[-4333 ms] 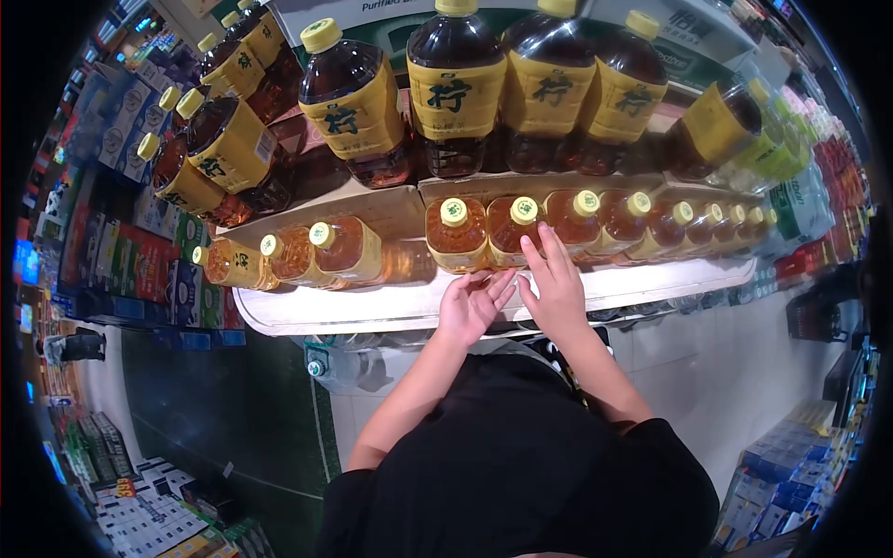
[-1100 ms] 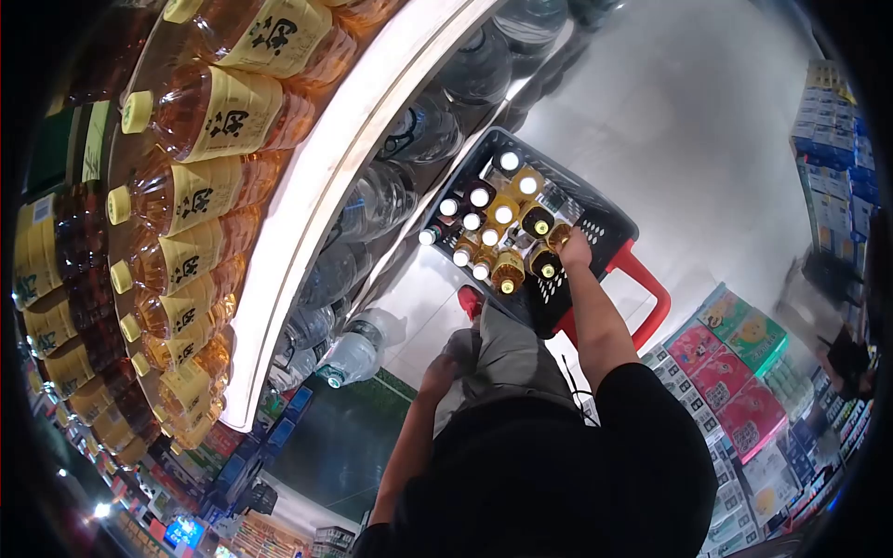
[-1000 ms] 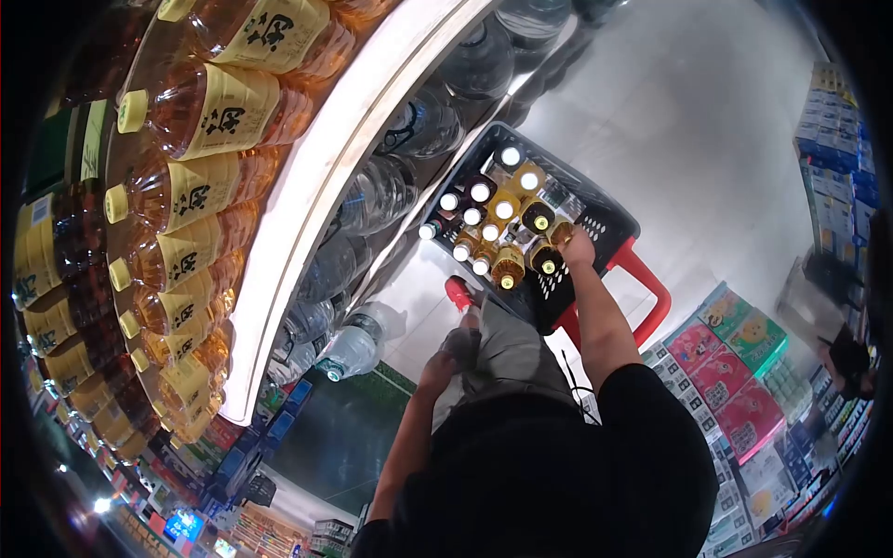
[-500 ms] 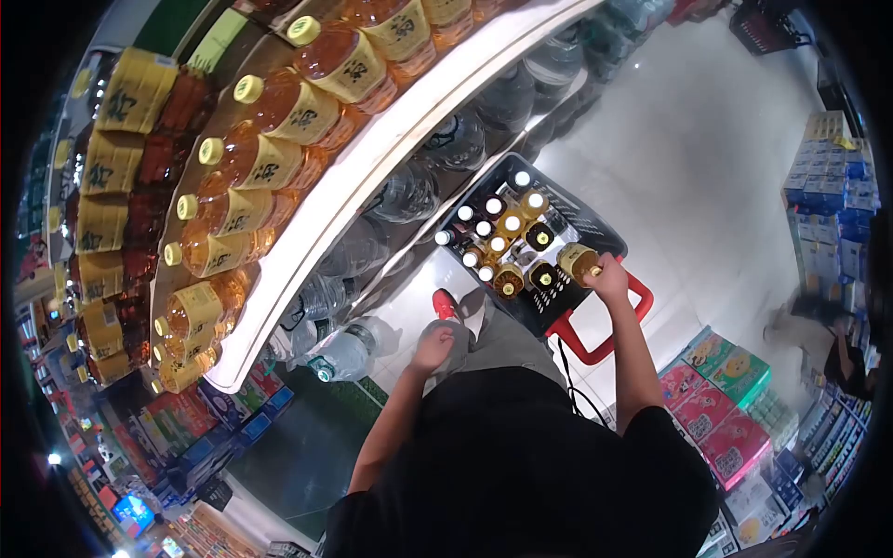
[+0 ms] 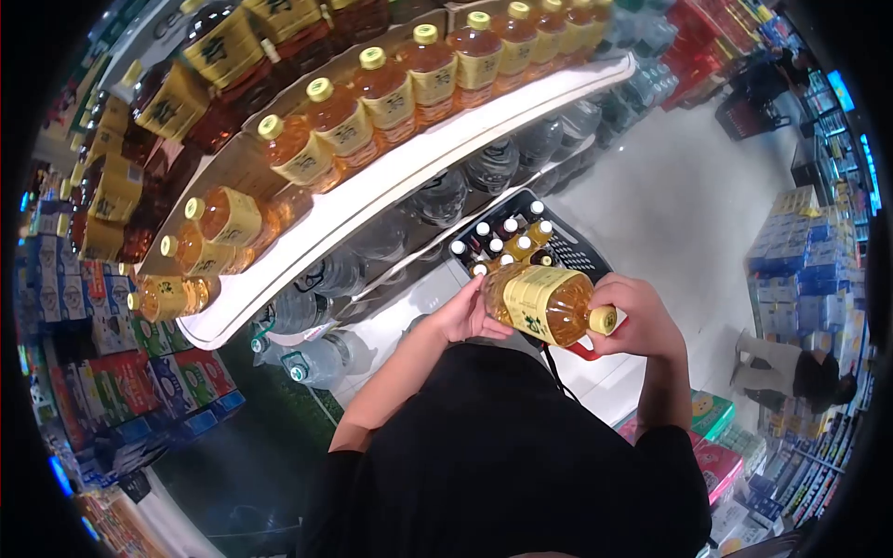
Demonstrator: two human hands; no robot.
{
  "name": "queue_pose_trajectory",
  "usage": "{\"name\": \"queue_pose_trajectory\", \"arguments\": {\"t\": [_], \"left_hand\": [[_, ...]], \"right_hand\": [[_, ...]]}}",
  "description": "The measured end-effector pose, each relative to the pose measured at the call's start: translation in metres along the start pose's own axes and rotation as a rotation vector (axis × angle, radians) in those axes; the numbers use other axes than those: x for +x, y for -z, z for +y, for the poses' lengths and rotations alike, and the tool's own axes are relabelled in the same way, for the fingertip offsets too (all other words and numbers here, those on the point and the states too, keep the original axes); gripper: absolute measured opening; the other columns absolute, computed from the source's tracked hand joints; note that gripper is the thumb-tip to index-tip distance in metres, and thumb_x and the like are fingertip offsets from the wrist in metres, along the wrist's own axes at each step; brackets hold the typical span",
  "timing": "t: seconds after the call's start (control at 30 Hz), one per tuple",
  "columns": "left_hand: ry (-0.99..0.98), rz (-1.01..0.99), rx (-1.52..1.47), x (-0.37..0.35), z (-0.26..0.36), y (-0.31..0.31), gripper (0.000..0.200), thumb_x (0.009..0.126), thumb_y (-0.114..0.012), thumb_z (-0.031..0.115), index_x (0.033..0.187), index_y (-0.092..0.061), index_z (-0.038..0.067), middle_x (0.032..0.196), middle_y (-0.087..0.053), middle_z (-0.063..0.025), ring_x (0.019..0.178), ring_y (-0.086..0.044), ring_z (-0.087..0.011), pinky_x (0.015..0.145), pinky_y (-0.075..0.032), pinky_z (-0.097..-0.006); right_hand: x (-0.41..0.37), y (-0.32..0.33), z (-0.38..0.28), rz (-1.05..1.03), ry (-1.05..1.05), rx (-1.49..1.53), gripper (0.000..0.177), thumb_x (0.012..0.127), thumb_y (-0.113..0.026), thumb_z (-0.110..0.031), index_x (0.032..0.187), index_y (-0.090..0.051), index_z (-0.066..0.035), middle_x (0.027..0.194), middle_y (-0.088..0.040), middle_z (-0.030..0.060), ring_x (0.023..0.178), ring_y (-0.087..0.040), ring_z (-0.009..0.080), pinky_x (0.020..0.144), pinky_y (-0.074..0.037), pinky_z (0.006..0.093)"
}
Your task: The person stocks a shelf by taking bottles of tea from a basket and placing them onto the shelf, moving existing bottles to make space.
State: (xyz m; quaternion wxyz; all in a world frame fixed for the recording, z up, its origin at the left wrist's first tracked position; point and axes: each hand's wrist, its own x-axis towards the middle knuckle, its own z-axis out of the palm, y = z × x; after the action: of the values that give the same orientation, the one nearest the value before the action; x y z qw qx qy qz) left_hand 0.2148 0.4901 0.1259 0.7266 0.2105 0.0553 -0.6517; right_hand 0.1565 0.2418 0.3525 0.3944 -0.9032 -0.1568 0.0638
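A large plastic bottle of amber drink (image 5: 541, 303) with a yellow label and yellow cap lies nearly level in front of my body. My right hand (image 5: 636, 314) is closed round its neck and cap end. At the bottle's base is my left hand (image 5: 473, 314), its fingers holding the bottom from below. Beneath the bottle stands a dark shopping basket (image 5: 579, 257) with several bottles, many white-capped, inside. The held bottle and my hands cover part of the basket and most of its red handle (image 5: 584, 352).
A curved white-edged shelf (image 5: 391, 172) carries a row of amber bottles (image 5: 383, 93). Large clear water bottles (image 5: 327, 358) stand below it. Stacked cartons (image 5: 791, 246) and a person (image 5: 800, 374) are on the right. Pink and green boxes (image 5: 714, 465) sit at lower right.
My right hand has lifted the bottle from beside the basket towards my body. My left hand has come over from near my leg to the bottle's base. The view has shifted.
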Motion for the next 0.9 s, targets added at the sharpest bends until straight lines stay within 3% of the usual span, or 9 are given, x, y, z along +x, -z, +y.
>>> {"name": "queue_pose_trajectory", "arguments": {"t": [0.13,0.2,0.23,0.33,0.37,0.47,0.5,0.7,0.9], "left_hand": [[-0.129,0.007,-0.101,-0.061,-0.006,-0.017,0.072,0.086,-0.033,0.07,0.136,-0.041,0.02,0.128,-0.053,-0.0109,0.109,-0.058,-0.0345,0.078,-0.052,-0.0551],[-0.139,-0.186,-0.342,-0.078,-0.023,0.014,0.069,0.086,-0.034,0.067,0.135,-0.042,0.019,0.125,-0.055,-0.0113,0.109,-0.057,-0.0337,0.078,-0.052,-0.0529],[-0.202,-0.147,-0.339,-0.092,-0.026,0.014,0.069,0.086,-0.035,0.066,0.134,-0.043,0.018,0.126,-0.054,-0.0115,0.109,-0.056,-0.0335,0.078,-0.052,-0.0523],[-0.405,-0.04,-0.318,-0.131,-0.029,0.014,0.067,0.086,-0.037,0.063,0.134,-0.042,0.016,0.128,-0.052,-0.0122,0.112,-0.054,-0.0334,0.079,-0.051,-0.0512],[-0.481,-0.012,-0.299,-0.143,-0.03,0.015,0.068,0.086,-0.037,0.062,0.135,-0.041,0.016,0.13,-0.05,-0.0125,0.113,-0.053,-0.0337,0.08,-0.051,-0.0511],[-0.685,-0.031,-0.244,-0.172,-0.032,0.025,0.066,0.089,-0.033,0.059,0.139,-0.036,0.015,0.138,-0.042,-0.012,0.122,-0.046,-0.0351,0.091,-0.045,-0.0557],[-0.737,-0.019,-0.245,-0.18,-0.031,0.026,0.066,0.09,-0.032,0.059,0.139,-0.035,0.015,0.138,-0.042,-0.012,0.122,-0.046,-0.0351,0.092,-0.045,-0.0551],[-0.846,0.012,-0.239,-0.217,-0.02,0.018,0.058,0.096,-0.025,0.047,0.14,-0.031,0.011,0.139,-0.042,-0.013,0.126,-0.044,-0.0302,0.101,-0.039,-0.0516],[-0.895,0.033,-0.375,-0.226,-0.014,0.051,0.054,0.095,-0.033,0.042,0.131,-0.04,0.003,0.13,-0.049,-0.0148,0.119,-0.05,-0.0286,0.102,-0.036,-0.0532]], "right_hand": [[0.025,-0.024,-0.039,-0.023,0.156,0.068,0.034,0.056,-0.072,-0.005,0.087,-0.059,-0.007,0.085,-0.059,0.0075,0.074,-0.06,0.0255,0.066,-0.049,0.0316],[0.039,-0.044,-0.055,-0.009,0.249,0.032,0.035,0.056,-0.072,-0.004,0.089,-0.06,-0.006,0.087,-0.059,0.0081,0.077,-0.06,0.0254,0.068,-0.049,0.0317],[0.047,-0.053,-0.06,-0.005,0.294,0.042,0.035,0.058,-0.072,-0.004,0.091,-0.059,-0.005,0.089,-0.059,0.0085,0.078,-0.059,0.0244,0.069,-0.048,0.032],[0.07,-0.079,-0.081,0.007,0.152,0.087,0.035,0.059,-0.073,-0.004,0.091,-0.059,-0.005,0.09,-0.057,0.009,0.079,-0.058,0.0236,0.071,-0.047,0.0326],[0.077,-0.091,-0.086,0.029,0.118,0.073,0.03,0.064,-0.072,-0.001,0.091,-0.058,-0.003,0.09,-0.055,0.0072,0.082,-0.057,0.0186,0.073,-0.047,0.0304],[0.098,-0.117,-0.097,0.02,-0.176,0.663,0.023,0.071,-0.069,0.004,0.089,-0.056,-0.001,0.091,-0.053,0.005,0.088,-0.055,0.0129,0.077,-0.046,0.0276],[0.108,-0.124,-0.1,0.0,-0.106,0.682,0.02,0.074,-0.067,0.006,0.089,-0.055,0.0,0.093,-0.051,0.004,0.09,-0.053,0.01,0.077,-0.046,0.0248],[0.152,-0.156,-0.162,0.011,0.162,0.352,0.021,0.07,-0.07,0.002,0.088,-0.06,0.0,0.092,-0.053,0.0051,0.085,-0.054,0.0118,0.076,-0.044,0.0245],[0.194,-0.177,-0.207,-0.01,0.301,0.024,0.022,0.065,-0.071,0.001,0.084,-0.06,-0.001,0.087,-0.054,0.0058,0.084,-0.054,0.0158,0.073,-0.043,0.0249]]}}
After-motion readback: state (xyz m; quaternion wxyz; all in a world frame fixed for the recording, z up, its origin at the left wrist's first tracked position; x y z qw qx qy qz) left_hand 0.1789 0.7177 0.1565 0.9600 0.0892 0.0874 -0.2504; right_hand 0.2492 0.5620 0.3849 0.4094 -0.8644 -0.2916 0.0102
